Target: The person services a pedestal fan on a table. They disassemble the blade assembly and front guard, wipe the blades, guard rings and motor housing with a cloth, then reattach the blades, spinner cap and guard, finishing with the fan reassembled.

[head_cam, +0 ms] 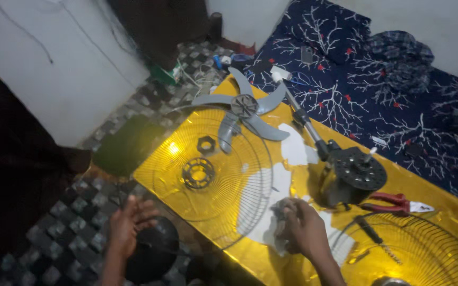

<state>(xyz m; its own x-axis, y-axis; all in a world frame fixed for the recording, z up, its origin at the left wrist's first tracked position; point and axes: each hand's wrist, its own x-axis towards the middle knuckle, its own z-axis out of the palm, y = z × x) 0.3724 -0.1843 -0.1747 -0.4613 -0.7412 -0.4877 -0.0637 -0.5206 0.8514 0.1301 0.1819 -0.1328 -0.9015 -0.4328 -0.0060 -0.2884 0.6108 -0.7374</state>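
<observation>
Fan parts spread on a glossy yellow table

Nearest, the left hand (128, 225) hangs open and released above a round black base (152, 254) at the table's near left edge, while the right hand (306, 230) is clenched on a crumpled grey cloth (281, 212) pressed to the glossy yellow table (441, 204); just beyond lie a round wire fan guard (213, 175), a black fan motor (353, 175) with red-handled pliers (390, 203) to its right, and farthest the grey plastic fan blade (245, 111)

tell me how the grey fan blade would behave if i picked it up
The grey fan blade looks like thin plastic, so probably light and slightly flexible. Its curved vanes rest unevenly on the wire fan guard, so it may rock or spin when pushed.
</observation>
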